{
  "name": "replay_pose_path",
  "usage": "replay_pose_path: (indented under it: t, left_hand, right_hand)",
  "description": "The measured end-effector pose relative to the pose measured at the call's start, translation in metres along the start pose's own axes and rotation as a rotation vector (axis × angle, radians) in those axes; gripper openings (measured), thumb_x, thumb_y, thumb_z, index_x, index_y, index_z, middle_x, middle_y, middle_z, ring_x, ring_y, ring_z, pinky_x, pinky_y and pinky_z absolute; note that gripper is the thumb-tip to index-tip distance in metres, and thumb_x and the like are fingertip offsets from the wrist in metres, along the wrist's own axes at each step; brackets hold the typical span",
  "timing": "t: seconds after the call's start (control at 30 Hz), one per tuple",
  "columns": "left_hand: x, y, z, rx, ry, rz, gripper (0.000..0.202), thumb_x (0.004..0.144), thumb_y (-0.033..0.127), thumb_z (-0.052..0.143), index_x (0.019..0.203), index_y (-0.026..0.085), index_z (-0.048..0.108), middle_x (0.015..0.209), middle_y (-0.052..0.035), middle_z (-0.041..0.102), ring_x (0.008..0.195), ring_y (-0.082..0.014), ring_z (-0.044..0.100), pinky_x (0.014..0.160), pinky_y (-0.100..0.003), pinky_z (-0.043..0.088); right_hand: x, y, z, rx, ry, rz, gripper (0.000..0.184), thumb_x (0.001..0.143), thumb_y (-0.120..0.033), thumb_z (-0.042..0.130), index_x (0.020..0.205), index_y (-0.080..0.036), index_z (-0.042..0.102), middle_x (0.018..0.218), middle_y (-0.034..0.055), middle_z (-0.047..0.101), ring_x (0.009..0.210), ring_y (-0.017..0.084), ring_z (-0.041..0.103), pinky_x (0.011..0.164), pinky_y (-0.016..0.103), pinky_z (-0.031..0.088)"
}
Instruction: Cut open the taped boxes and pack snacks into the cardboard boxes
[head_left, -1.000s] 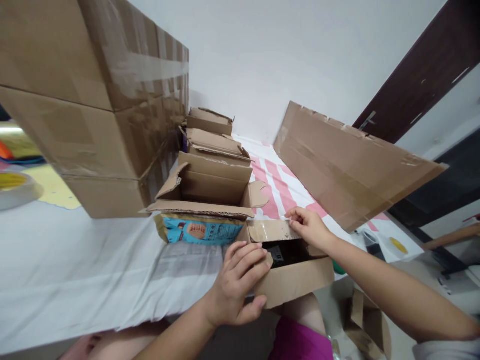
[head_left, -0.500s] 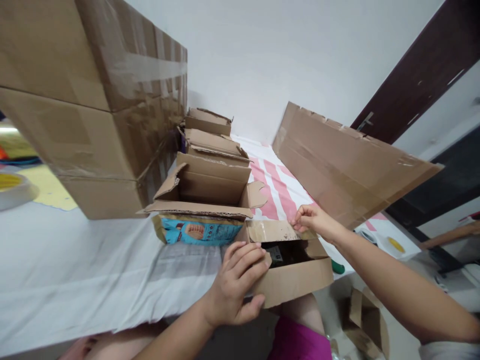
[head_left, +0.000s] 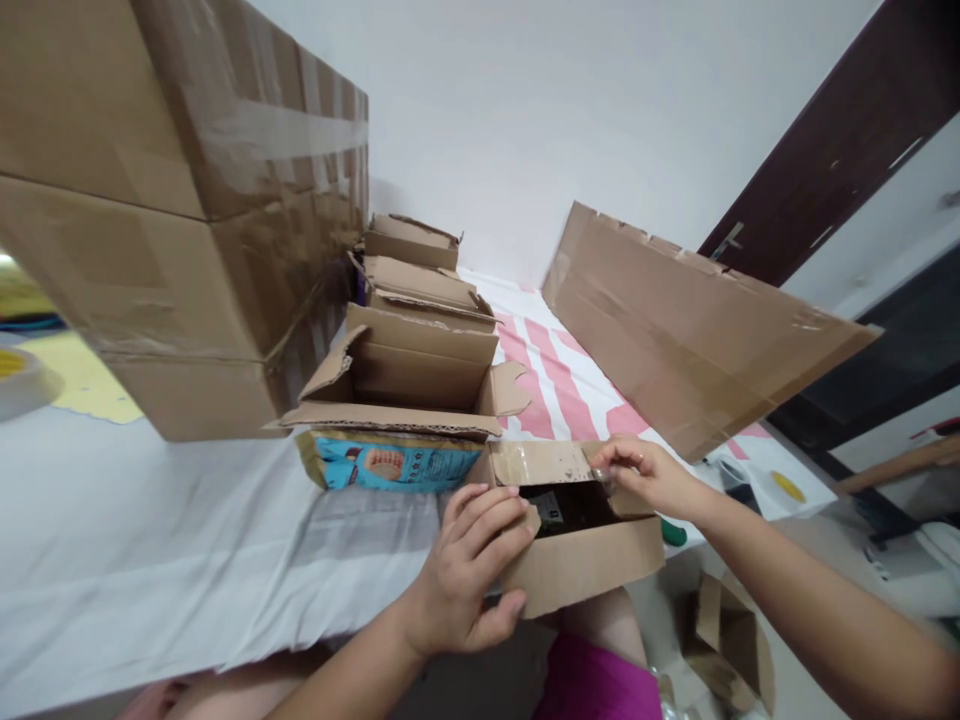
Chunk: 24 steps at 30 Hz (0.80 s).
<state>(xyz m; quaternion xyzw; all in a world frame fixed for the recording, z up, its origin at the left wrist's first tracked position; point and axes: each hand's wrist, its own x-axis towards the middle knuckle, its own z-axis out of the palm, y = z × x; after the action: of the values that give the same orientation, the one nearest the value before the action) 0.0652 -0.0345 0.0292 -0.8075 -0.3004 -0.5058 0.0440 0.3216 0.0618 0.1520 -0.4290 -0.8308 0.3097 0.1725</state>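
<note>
I'm judging the box (head_left: pixel 589 565) light, stiff, best held under spread left fingers (head_left: pixel 501 543); whether right fingers (head_left: pixel 622 455) are pinching, I'm unsure.

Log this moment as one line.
left hand: on left end of nearest open box | right hand: at right end of far flap | blue packet: left of box

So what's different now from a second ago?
The right hand has moved rightward along the back flap of the near box, toward its right end and slightly closer to the person. I can't tell whether it grips anything. The left hand stays on the box's left side; the blue bag and the open boxes behind it are where they were.
</note>
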Motion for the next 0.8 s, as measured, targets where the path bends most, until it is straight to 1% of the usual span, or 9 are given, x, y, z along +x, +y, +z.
replay_pose_path:
  t: [0.1, 0.2, 0.3, 0.4, 0.53, 0.6, 0.63, 0.73, 0.8]
  left_hand:
    - [0.0, 0.0, 0.001, -0.003, 0.004, -0.002, 0.048, 0.077, 0.032, 0.051, 0.123, 0.018, 0.051, 0.121, -0.0132, 0.061, 0.123, -0.0311, 0.048, 0.104, -0.049, 0.031]
    - [0.001, -0.001, 0.002, -0.008, 0.011, -0.001, 0.047, 0.077, 0.031, 0.05, 0.122, 0.017, 0.051, 0.12, -0.014, 0.06, 0.124, -0.0313, 0.047, 0.104, -0.05, 0.03]
    - [0.001, -0.001, 0.003, -0.014, 0.016, -0.003, 0.046, 0.077, 0.029, 0.05, 0.121, 0.016, 0.051, 0.12, -0.0143, 0.06, 0.124, -0.0313, 0.046, 0.103, -0.051, 0.03]
    - [0.001, -0.001, 0.003, -0.014, 0.02, -0.002, 0.046, 0.076, 0.028, 0.051, 0.12, 0.016, 0.051, 0.12, -0.0144, 0.059, 0.125, -0.0315, 0.045, 0.103, -0.051, 0.03]
    - [0.0, 0.0, 0.001, -0.015, 0.008, -0.005, 0.047, 0.077, 0.028, 0.05, 0.123, 0.017, 0.05, 0.121, -0.014, 0.059, 0.125, -0.0314, 0.045, 0.104, -0.051, 0.03]
    - [0.0, 0.0, 0.002, -0.02, 0.016, -0.007, 0.048, 0.076, 0.028, 0.05, 0.123, 0.017, 0.05, 0.121, -0.0139, 0.06, 0.125, -0.0314, 0.045, 0.103, -0.051, 0.031]
    - [0.0, 0.0, 0.002, -0.023, 0.021, -0.008, 0.049, 0.076, 0.028, 0.05, 0.123, 0.017, 0.05, 0.121, -0.0138, 0.06, 0.125, -0.0315, 0.046, 0.103, -0.051, 0.031]
    - [0.0, 0.0, 0.004, -0.033, 0.045, -0.016, 0.049, 0.076, 0.028, 0.051, 0.124, 0.017, 0.049, 0.121, -0.0137, 0.06, 0.125, -0.0318, 0.047, 0.103, -0.051, 0.032]
    - [0.0, 0.0, 0.006, -0.038, 0.06, -0.022, 0.049, 0.076, 0.028, 0.05, 0.124, 0.018, 0.048, 0.121, -0.0137, 0.06, 0.124, -0.032, 0.048, 0.102, -0.052, 0.033]
  right_hand:
    - [-0.012, -0.002, 0.002, -0.084, -0.028, -0.09, 0.015, 0.084, -0.021, 0.05, 0.082, -0.019, 0.064, 0.088, 0.0054, 0.066, 0.084, 0.017, 0.061, 0.079, 0.033, 0.048]
    - [-0.023, -0.009, 0.008, -0.104, -0.06, -0.145, 0.018, 0.089, -0.023, 0.048, 0.08, -0.02, 0.063, 0.102, 0.0082, 0.067, 0.096, 0.019, 0.061, 0.088, 0.037, 0.046]
    - [-0.034, -0.013, 0.01, -0.021, -0.049, -0.132, 0.018, 0.092, -0.028, 0.046, 0.092, -0.021, 0.063, 0.112, 0.0096, 0.065, 0.104, 0.02, 0.061, 0.091, 0.038, 0.047]
    - [-0.051, -0.011, 0.005, 0.095, 0.06, -0.079, 0.019, 0.093, -0.031, 0.048, 0.107, -0.023, 0.059, 0.109, 0.0083, 0.065, 0.1, 0.019, 0.062, 0.087, 0.035, 0.05]
    - [-0.09, -0.002, 0.006, 0.042, 0.23, -0.047, 0.01, 0.092, -0.025, 0.051, 0.098, -0.023, 0.058, 0.091, 0.0038, 0.063, 0.084, 0.016, 0.062, 0.075, 0.027, 0.05]
    - [-0.114, 0.006, 0.021, -0.074, 0.215, -0.109, 0.011, 0.092, -0.02, 0.049, 0.098, -0.023, 0.058, 0.091, 0.0043, 0.062, 0.086, 0.016, 0.061, 0.075, 0.027, 0.05]
    - [-0.126, 0.012, 0.034, -0.141, 0.163, -0.144, 0.014, 0.091, -0.017, 0.048, 0.099, -0.023, 0.058, 0.093, 0.005, 0.063, 0.088, 0.016, 0.06, 0.077, 0.028, 0.049]
    - [-0.158, 0.042, 0.086, -0.297, -0.068, -0.193, 0.017, 0.088, -0.014, 0.045, 0.096, -0.022, 0.058, 0.089, 0.0058, 0.063, 0.084, 0.017, 0.061, 0.072, 0.028, 0.051]
    - [-0.176, 0.067, 0.123, -0.422, -0.083, -0.162, 0.014, 0.088, -0.016, 0.047, 0.086, -0.022, 0.06, 0.085, 0.0059, 0.063, 0.075, 0.017, 0.061, 0.063, 0.027, 0.051]
